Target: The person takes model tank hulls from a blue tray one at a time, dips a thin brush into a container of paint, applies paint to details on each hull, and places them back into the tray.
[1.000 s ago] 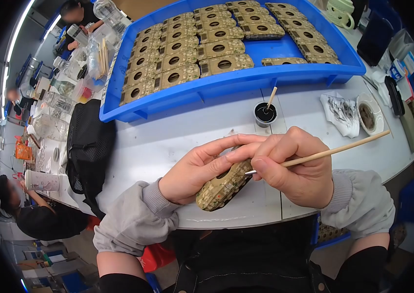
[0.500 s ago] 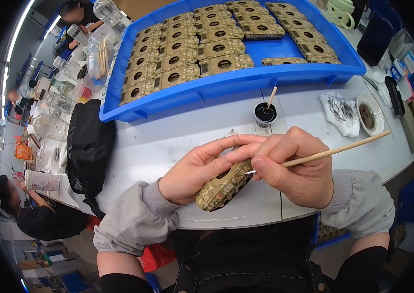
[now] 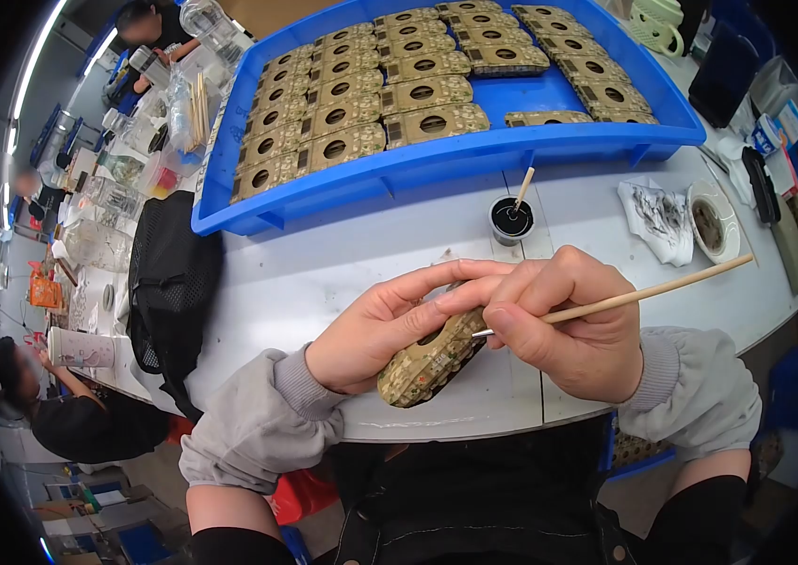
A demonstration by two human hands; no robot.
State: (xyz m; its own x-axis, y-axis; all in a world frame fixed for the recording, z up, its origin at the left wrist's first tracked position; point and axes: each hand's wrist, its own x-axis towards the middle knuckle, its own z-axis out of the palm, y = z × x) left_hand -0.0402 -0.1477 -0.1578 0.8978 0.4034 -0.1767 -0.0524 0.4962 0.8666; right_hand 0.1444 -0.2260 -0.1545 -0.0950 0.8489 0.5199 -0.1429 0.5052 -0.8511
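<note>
Grey sleeve covers (image 3: 253, 424) end in ribbed cuffs (image 3: 660, 369); black sleeves (image 3: 237, 546) show above; a black, pale-stitched garment (image 3: 484, 499) has round buttons (image 3: 618, 553).

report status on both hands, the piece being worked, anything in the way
Left hand gripping camouflage-patterned rounded casing; right hand holding thin wooden-handled tool, tip at casing; nothing visibly blocking.

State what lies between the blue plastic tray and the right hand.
The head view shows a small round cup of black liquid, a wooden stick inside, on the white tabletop.
</note>
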